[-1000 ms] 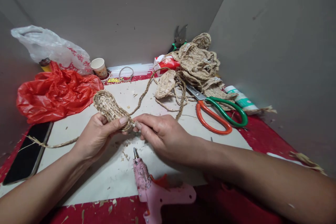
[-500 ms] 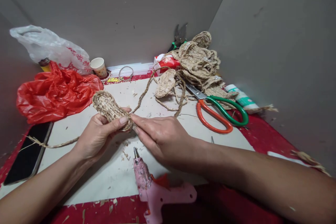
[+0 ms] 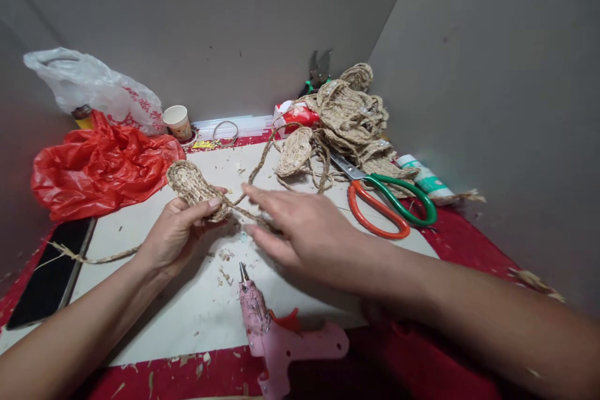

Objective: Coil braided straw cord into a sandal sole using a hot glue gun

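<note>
My left hand (image 3: 175,225) pinches a small sole-shaped piece of coiled straw braid (image 3: 192,181), thumb on top near its narrow end. From that end one braided cord (image 3: 248,215) runs into the gap between the thumb and fingers of my right hand (image 3: 300,231). Those fingers are stretched out and apart; whether they touch the cord is hard to tell. A second length of braid leads up toward a straw pile (image 3: 351,109). Below the hands lies a pink glue gun (image 3: 267,331), nozzle pointing away from me.
Scissors (image 3: 389,200) with red and green handles lie to the right, beside a white-and-green roll (image 3: 424,178). At left are a red plastic bag (image 3: 103,169) and a dark phone (image 3: 51,272). A paper cup (image 3: 177,123) stands at the back. Straw scraps litter the white board (image 3: 164,325).
My right hand has come away from the sole's end, its thumb and fingers spreading apart. My left hand keeps its hold on the piece. The view has shifted slightly.
</note>
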The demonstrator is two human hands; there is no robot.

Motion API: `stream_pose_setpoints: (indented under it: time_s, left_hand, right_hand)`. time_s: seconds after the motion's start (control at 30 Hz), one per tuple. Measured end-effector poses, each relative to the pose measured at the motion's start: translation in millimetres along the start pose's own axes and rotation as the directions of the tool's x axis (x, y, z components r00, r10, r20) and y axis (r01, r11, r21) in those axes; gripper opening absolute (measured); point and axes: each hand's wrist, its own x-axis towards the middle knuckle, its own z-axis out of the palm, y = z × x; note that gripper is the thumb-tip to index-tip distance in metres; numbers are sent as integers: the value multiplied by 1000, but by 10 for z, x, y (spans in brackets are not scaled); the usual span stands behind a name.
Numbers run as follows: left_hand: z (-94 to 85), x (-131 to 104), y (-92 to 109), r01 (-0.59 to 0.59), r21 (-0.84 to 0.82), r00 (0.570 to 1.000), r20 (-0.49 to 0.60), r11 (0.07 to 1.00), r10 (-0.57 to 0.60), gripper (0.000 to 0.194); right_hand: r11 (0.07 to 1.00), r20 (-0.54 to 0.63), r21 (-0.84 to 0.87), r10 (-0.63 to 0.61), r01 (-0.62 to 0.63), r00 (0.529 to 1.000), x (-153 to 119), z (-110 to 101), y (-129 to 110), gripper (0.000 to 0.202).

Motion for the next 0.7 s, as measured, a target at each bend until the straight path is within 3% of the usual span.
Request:
stream_pose_setpoints:
  time_s: [0.07,0.13,0.23,0.4,0.5,0.6,0.63,0.7]
  left_hand:
    - [-31,34,3,8,-16,1000,-20,1000,-9,14]
    - [-60,59,-3,32,-37,999,-25,999,-33,11]
    - [-79,72,-21,40,-62,999,-11,997,-40,11]
    - [-63,58,-43,43,-42,999,-6,998,-43,13]
    - [-71,59,-53,47,-32,999,-14,998,-48,14]
    - [-87,63,-60,50,-21,999,-8,999,-50,16]
    - [-88,62,-61,56,-26,998,-4,998,-56,16]
    - [-83,55,-61,82,-52,997,5,995,-82,13]
  right_hand:
    - [997,-46,-72,-42,39,998,-101,-113,-21,38]
    - [996,104,-61,-65,72,992,-276,-153,-87,28]
    - [996,377,-84,19,14,926,-566,-65,-239,24]
    - [995,563,-31,96,-95,821,-759,154,-365,17]
    - [981,564,80,101,-176,819,-765,126,-275,20]
    - [907,470,334,76,-256,879,-780,-40,-99,25]
    - [845,445,437,95,-309,890,-790,-109,-37,23]
    - [631,435,641,171,-437,884,-818,-233,67,21]
